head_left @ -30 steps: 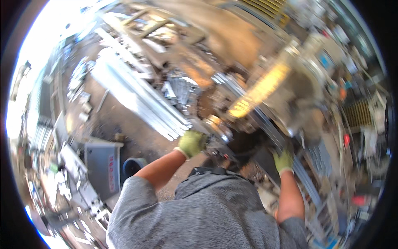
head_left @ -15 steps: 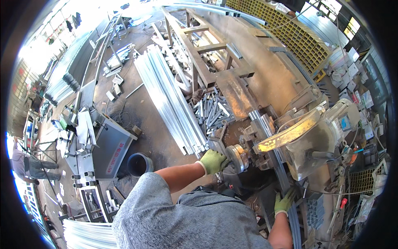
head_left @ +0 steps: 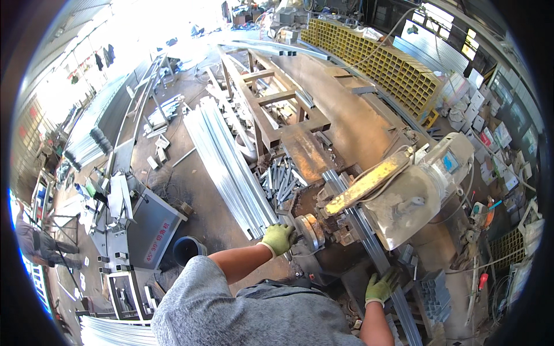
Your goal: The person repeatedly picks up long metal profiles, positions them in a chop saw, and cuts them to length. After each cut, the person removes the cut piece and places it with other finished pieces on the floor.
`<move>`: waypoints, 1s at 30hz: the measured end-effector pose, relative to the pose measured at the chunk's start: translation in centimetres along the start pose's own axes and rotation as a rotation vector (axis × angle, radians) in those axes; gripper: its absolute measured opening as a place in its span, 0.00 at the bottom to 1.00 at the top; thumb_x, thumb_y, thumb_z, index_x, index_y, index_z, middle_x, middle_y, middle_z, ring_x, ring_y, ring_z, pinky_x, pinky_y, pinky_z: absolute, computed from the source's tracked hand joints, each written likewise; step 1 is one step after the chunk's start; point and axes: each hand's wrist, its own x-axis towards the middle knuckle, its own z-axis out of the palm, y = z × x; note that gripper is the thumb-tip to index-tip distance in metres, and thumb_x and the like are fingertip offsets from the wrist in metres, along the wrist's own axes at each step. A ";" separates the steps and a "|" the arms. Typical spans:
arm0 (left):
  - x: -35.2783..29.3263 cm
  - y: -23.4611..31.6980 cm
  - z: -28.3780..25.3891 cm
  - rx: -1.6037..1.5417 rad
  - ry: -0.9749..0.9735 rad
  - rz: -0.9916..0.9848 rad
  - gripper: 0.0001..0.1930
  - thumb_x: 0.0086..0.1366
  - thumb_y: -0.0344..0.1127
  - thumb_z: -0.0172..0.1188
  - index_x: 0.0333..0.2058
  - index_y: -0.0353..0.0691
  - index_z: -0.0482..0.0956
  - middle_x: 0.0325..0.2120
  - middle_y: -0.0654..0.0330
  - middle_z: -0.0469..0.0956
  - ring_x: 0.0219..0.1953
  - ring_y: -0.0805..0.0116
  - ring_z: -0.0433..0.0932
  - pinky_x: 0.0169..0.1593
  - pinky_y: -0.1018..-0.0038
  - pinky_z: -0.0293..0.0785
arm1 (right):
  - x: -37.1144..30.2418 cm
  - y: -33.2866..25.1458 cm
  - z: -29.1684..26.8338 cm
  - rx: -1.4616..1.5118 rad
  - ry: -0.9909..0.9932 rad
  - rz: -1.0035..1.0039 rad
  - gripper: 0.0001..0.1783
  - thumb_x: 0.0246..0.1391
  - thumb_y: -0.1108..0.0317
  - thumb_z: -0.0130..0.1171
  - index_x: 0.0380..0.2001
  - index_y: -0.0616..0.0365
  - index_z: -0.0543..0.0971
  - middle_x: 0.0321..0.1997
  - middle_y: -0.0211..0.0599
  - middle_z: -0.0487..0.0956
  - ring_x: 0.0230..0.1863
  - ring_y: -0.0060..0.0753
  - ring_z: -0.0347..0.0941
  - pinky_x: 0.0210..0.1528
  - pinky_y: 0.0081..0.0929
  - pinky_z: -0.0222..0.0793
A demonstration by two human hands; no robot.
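My left hand (head_left: 279, 239), in a yellow-green work glove, is closed round the handle at the near side of a round, rusty handwheel (head_left: 313, 232) on the vise of a cut-off saw. My right hand (head_left: 381, 287), gloved alike, rests with fingers apart against long grey metal tubes (head_left: 375, 254). These run through the vise, beneath the saw's worn yellow blade guard (head_left: 366, 183), and pass down beside my right forearm. The guard hides the blade. The saw's dusty motor body (head_left: 424, 199) stands to the right.
Long shiny tubes (head_left: 228, 167) lie on the floor ahead, beside a heap of short offcuts (head_left: 281, 180). A dark bucket (head_left: 189, 249) and a grey machine (head_left: 151, 230) are at left. Short square tubes (head_left: 435, 297) are stacked at right. Another person (head_left: 46, 245) stands far left.
The whole view has shifted, showing more of the far workshop. My left hand keeps its hold on the handle. My right hand's fingers look more spread. The yellow guard appears slightly higher over the vise.
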 end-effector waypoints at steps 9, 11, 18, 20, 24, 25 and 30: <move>-0.6 0.1 0.7 0.020 0.051 -0.016 0.15 0.85 0.48 0.64 0.47 0.44 0.92 0.39 0.42 0.94 0.45 0.29 0.92 0.52 0.34 0.86 | -0.3 0.2 0.9 0.032 0.064 -0.002 0.50 0.80 0.46 0.62 0.95 0.58 0.66 1.00 0.58 0.63 0.98 0.70 0.58 0.99 0.67 0.52; -0.5 0.0 0.8 0.025 0.039 -0.014 0.16 0.85 0.49 0.64 0.47 0.43 0.92 0.40 0.42 0.94 0.45 0.29 0.92 0.52 0.34 0.86 | -0.4 0.2 0.8 0.036 0.037 0.039 0.50 0.79 0.47 0.62 0.95 0.58 0.66 1.00 0.58 0.63 0.98 0.70 0.59 0.98 0.68 0.53; -0.6 -0.1 0.6 0.008 0.040 -0.013 0.15 0.83 0.48 0.64 0.49 0.44 0.92 0.41 0.42 0.94 0.47 0.31 0.93 0.53 0.36 0.87 | -0.3 0.0 0.4 0.023 0.123 -0.013 0.51 0.78 0.48 0.64 0.95 0.57 0.66 1.00 0.59 0.63 0.99 0.69 0.58 0.99 0.65 0.53; -0.5 -0.2 0.4 0.008 -0.003 -0.036 0.15 0.83 0.48 0.65 0.51 0.44 0.92 0.43 0.42 0.95 0.49 0.32 0.94 0.55 0.37 0.87 | -0.3 -0.1 0.5 0.043 0.069 0.012 0.51 0.78 0.48 0.64 0.96 0.57 0.65 1.00 0.59 0.62 0.99 0.69 0.57 0.99 0.64 0.53; -0.3 -0.4 -0.1 0.023 -0.074 -0.028 0.18 0.84 0.51 0.64 0.55 0.45 0.93 0.47 0.43 0.95 0.52 0.32 0.94 0.58 0.37 0.87 | -0.3 -0.1 1.2 -0.029 0.086 -0.008 0.51 0.77 0.50 0.65 0.96 0.57 0.66 1.00 0.58 0.63 0.99 0.68 0.58 0.99 0.63 0.53; -0.3 -0.5 -0.2 0.018 -0.040 -0.005 0.18 0.84 0.51 0.64 0.55 0.45 0.93 0.47 0.43 0.95 0.52 0.32 0.93 0.58 0.37 0.87 | -0.3 0.0 1.4 -0.037 0.084 -0.006 0.51 0.77 0.51 0.66 0.95 0.57 0.66 1.00 0.58 0.63 0.98 0.68 0.58 0.99 0.63 0.53; -0.5 -0.8 -0.4 0.003 -0.105 -0.011 0.20 0.85 0.52 0.63 0.59 0.45 0.92 0.48 0.43 0.95 0.51 0.32 0.93 0.57 0.37 0.86 | -0.4 0.3 2.1 -0.025 0.153 -0.048 0.51 0.76 0.51 0.67 0.95 0.57 0.67 0.99 0.57 0.65 0.97 0.68 0.61 0.97 0.64 0.57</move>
